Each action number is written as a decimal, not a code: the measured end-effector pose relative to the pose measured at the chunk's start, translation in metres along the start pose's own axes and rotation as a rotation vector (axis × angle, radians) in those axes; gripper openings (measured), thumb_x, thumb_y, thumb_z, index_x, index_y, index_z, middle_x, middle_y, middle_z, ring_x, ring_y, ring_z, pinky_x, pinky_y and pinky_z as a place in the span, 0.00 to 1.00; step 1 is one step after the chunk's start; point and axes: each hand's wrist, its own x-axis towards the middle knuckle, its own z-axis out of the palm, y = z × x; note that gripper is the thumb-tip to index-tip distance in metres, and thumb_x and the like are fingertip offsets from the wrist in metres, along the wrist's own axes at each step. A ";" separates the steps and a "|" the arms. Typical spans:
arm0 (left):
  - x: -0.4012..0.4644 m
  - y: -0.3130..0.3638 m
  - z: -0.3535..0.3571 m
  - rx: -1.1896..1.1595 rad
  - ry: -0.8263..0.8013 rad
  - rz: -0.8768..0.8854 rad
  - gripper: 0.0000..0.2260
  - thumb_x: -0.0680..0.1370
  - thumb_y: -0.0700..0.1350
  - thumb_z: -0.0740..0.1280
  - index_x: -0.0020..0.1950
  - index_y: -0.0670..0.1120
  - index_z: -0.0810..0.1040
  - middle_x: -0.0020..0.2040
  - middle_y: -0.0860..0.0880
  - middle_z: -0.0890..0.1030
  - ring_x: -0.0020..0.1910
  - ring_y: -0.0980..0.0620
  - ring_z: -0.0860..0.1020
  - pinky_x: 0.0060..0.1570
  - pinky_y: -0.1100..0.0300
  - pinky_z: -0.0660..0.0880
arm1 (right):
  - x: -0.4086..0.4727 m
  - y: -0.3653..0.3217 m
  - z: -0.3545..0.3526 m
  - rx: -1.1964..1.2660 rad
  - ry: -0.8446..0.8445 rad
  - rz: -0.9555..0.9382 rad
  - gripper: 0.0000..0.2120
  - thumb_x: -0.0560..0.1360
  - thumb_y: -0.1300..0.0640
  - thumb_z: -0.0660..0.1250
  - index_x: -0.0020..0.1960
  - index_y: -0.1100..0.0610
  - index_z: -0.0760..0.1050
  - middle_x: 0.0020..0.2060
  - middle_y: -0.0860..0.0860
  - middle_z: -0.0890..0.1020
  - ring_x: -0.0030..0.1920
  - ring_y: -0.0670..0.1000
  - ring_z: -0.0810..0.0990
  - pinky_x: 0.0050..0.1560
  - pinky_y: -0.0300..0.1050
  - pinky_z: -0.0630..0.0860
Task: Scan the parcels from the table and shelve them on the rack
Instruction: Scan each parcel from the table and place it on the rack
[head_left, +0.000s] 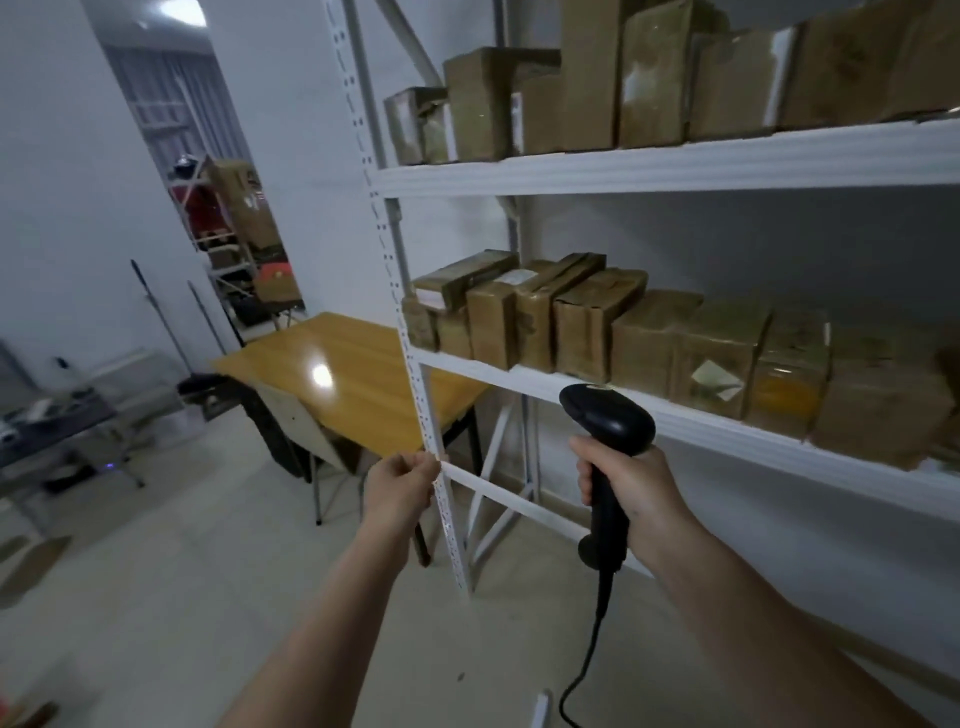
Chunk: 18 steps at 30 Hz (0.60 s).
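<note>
Fingers of right hand wrapped round handle of black scanner, head up and facing rack, cable trailing down from butt end past forearm. Fingers of left hand curled, holding nothing, knuckles right against rack's punched front post at about lower-crossbar height; touching or just short of it, cannot tell.

Parcels lined along middle shelf, brown and taped, mostly on edge, one lying flat atop the leftmost ones. More brown parcels on upper shelf, taller ones toward centre. Scanner head just below front lip of middle shelf.

Table left of rack and behind post, wooden top bare and glossy with a lamp glare. Chair pushed in at near edge. Farther left, low grey bench with blurred clutter. Doorway beyond, second rack with boxes, two poles leaning on wall.
</note>
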 end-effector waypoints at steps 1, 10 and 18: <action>0.009 -0.002 -0.014 0.004 0.005 0.004 0.08 0.78 0.39 0.67 0.39 0.43 0.74 0.32 0.47 0.73 0.31 0.52 0.70 0.33 0.60 0.69 | 0.002 0.004 0.014 -0.008 0.000 0.003 0.11 0.73 0.62 0.71 0.33 0.61 0.74 0.27 0.56 0.72 0.28 0.52 0.70 0.35 0.46 0.71; 0.080 -0.013 -0.129 0.036 -0.056 0.035 0.03 0.77 0.36 0.67 0.44 0.41 0.75 0.37 0.45 0.76 0.33 0.52 0.73 0.35 0.62 0.72 | 0.039 0.039 0.139 -0.047 0.065 -0.001 0.10 0.73 0.61 0.71 0.35 0.60 0.75 0.27 0.55 0.73 0.29 0.52 0.72 0.37 0.47 0.72; 0.130 -0.030 -0.201 0.004 -0.012 -0.028 0.03 0.78 0.37 0.67 0.45 0.43 0.77 0.41 0.45 0.79 0.36 0.53 0.75 0.41 0.61 0.75 | 0.063 0.063 0.220 -0.119 0.029 0.026 0.08 0.73 0.61 0.71 0.38 0.62 0.76 0.29 0.55 0.73 0.30 0.51 0.72 0.39 0.46 0.74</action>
